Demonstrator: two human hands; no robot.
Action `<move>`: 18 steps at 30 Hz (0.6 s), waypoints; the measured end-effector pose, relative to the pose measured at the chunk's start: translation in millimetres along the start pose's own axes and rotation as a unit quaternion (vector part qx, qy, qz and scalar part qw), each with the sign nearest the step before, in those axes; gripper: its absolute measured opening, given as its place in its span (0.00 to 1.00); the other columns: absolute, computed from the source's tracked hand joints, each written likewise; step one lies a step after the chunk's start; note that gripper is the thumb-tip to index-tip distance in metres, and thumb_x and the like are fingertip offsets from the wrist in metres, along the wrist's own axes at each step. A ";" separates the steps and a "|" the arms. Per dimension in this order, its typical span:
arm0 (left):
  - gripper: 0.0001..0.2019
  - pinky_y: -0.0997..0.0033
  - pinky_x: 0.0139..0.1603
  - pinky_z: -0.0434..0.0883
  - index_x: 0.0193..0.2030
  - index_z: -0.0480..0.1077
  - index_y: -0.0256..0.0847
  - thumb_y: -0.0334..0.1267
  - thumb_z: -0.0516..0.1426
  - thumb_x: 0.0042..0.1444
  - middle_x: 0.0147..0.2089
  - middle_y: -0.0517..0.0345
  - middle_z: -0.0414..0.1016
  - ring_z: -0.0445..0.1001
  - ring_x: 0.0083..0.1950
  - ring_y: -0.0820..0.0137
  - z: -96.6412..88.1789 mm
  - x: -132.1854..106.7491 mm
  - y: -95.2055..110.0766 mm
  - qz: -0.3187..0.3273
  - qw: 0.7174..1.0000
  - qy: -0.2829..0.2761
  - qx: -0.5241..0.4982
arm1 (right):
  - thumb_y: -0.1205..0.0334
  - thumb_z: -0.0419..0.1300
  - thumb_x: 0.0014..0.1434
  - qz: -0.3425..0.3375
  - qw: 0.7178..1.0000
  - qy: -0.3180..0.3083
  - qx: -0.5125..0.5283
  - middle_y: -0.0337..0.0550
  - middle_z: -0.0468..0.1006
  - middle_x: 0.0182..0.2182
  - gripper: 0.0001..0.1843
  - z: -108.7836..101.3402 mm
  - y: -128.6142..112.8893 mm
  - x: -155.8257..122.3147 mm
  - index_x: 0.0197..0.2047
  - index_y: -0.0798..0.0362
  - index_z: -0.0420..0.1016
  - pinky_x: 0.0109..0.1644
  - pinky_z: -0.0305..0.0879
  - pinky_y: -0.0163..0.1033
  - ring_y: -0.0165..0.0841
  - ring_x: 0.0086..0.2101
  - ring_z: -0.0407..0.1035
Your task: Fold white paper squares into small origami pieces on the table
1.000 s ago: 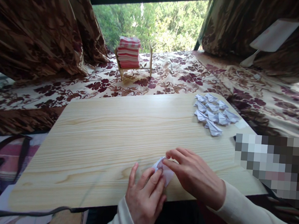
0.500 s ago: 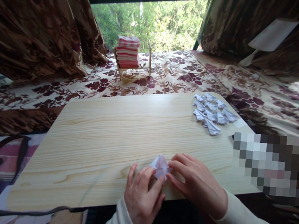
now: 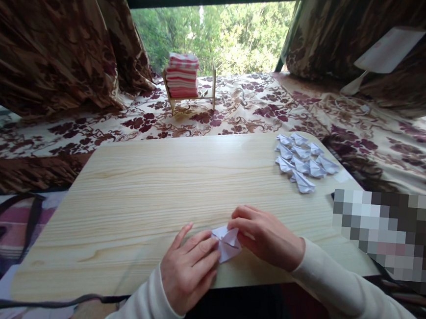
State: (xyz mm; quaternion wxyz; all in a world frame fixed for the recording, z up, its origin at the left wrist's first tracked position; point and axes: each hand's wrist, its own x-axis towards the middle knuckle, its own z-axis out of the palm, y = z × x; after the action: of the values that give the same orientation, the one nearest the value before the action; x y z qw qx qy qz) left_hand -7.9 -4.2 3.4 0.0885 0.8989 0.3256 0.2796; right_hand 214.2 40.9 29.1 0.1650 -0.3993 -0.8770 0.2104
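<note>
A small piece of white folded paper (image 3: 231, 252) lies near the front edge of the wooden table (image 3: 152, 184), with raised flaps and creases across its middle. My left hand (image 3: 192, 266) holds its left side, fingertips on the paper and the little finger lifted away. At the paper's upper right corner, my right hand (image 3: 266, 235) pinches a flap between thumb and fingers. The right fingertips are partly hidden behind the hand. Several finished-looking folded paper pieces (image 3: 301, 159), white and pointed, sit grouped at the table's far right corner.
Beyond the table, a small wooden rack (image 3: 192, 98) carries a stack of red-and-white cloths (image 3: 182, 76) on a floral cover (image 3: 254, 101). A white lamp (image 3: 389, 48) stands at the back right. Dark straps (image 3: 29, 219) hang at the left, and a pixelated patch covers the right side.
My right hand has moved slightly up and left over the paper's top corner. My left hand has shifted left and down, baring more of the paper, whose flaps now lie differently.
</note>
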 end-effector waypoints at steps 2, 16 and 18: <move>0.11 0.52 0.64 0.50 0.44 0.71 0.40 0.33 0.52 0.56 0.53 0.50 0.71 0.66 0.56 0.63 -2.7 -0.3 0.8 -0.035 0.999 0.011 -0.009 | 0.75 0.55 0.53 0.007 1.000 -0.001 0.001 0.43 0.72 0.33 0.09 2.3 -2.9 -0.1 0.35 0.54 0.73 0.36 0.61 0.35 0.32 0.35 0.66; 0.18 0.50 0.65 0.45 0.51 0.68 0.39 0.38 0.52 0.54 0.58 0.49 0.67 0.62 0.60 0.59 12.5 1.0 11.4 -0.053 0.998 0.011 0.018 | 0.74 0.55 0.56 0.024 0.999 -0.022 0.001 0.42 0.71 0.33 0.08 3.0 -11.2 -5.1 0.36 0.54 0.71 0.36 0.60 0.34 0.31 0.35 0.64; 0.16 0.51 0.65 0.44 0.49 0.69 0.39 0.38 0.52 0.55 0.58 0.49 0.68 0.62 0.60 0.60 13.2 -0.3 9.5 -0.044 0.999 0.014 0.023 | 0.75 0.55 0.55 0.026 0.999 -0.042 -0.010 0.42 0.71 0.33 0.09 0.4 -12.4 -3.1 0.36 0.53 0.71 0.36 0.60 0.35 0.32 0.35 0.64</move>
State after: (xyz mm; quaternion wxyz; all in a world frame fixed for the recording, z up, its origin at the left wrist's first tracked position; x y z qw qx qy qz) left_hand 4.4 -11.5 -4.4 0.0757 0.8814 0.3724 0.2807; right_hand 208.1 31.0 34.6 0.1189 -0.4142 -0.8746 0.2222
